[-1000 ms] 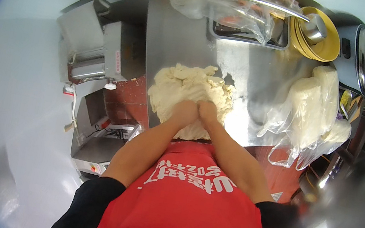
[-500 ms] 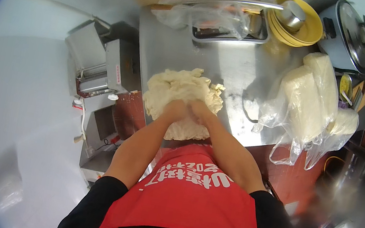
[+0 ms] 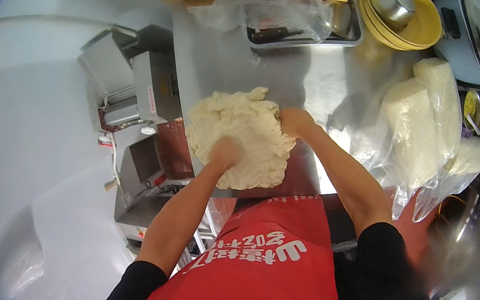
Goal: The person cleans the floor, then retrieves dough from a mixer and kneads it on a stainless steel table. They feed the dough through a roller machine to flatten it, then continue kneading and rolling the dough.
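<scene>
A large pale slab of dough (image 3: pixel 251 123), lumpy with a ragged rim, lies near the front edge of the metal table (image 3: pixel 217 62). Into its near middle presses my left hand (image 3: pixel 226 149); motion blurs it and its fingers cannot be made out. My right hand (image 3: pixel 295 123) is at the dough's right edge, its fingers curled over the rim and closed on it. The dough hides the fingertips.
Bagged pale blocks (image 3: pixel 413 132) stand on the table's right. At the back are a tray (image 3: pixel 303 45) with plastic bags and tools, yellow bowls (image 3: pixel 424 35), and a large lidded pot (image 3: pixel 458 41). A metal roller machine (image 3: pixel 129 85) stands to the left.
My hands, together at the dough's middle before, have parted. The right one moved out to the right edge and took hold there; the left stays pressed in the dough. The view shifted slightly.
</scene>
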`<state>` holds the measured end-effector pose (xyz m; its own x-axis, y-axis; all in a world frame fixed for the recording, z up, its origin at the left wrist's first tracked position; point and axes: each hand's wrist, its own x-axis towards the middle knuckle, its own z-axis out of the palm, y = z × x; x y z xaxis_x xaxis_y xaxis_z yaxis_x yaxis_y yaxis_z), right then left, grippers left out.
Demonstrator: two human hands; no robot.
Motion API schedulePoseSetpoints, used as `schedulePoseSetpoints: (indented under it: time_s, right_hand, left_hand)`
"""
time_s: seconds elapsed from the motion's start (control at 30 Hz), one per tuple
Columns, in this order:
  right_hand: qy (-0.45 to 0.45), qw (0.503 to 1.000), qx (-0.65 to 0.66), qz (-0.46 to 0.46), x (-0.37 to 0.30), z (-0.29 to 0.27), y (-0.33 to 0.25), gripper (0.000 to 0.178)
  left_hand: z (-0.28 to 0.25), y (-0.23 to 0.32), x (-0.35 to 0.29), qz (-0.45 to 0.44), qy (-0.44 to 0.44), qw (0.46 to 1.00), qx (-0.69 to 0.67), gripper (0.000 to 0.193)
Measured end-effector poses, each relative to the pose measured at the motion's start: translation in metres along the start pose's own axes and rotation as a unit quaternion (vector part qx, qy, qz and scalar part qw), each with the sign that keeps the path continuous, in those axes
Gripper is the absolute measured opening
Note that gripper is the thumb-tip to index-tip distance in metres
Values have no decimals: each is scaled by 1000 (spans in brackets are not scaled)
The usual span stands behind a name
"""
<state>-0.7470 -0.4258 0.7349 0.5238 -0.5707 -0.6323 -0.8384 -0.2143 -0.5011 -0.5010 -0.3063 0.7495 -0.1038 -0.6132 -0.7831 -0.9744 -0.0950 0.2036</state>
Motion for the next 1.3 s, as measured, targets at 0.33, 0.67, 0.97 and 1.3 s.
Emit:
schedulePoseSetpoints:
  time_s: [0.33, 0.67, 0.97, 1.3]
  right_hand:
    - [8, 995, 96, -25, 14, 17, -5, 27]
    - [101, 979, 159, 78, -56, 22, 28, 34]
    - [24, 985, 173, 12, -54, 47, -7, 31]
    - [17, 989, 133, 66, -34, 69, -15, 25]
  left_hand:
    - [-14, 12, -7, -11, 70, 989, -127, 24]
    - [3, -16, 8, 124, 57, 988, 70, 22]
    - [-9, -2, -4, 136, 125, 980, -76, 23]
    - [20, -28, 21, 325, 223, 911, 120, 23]
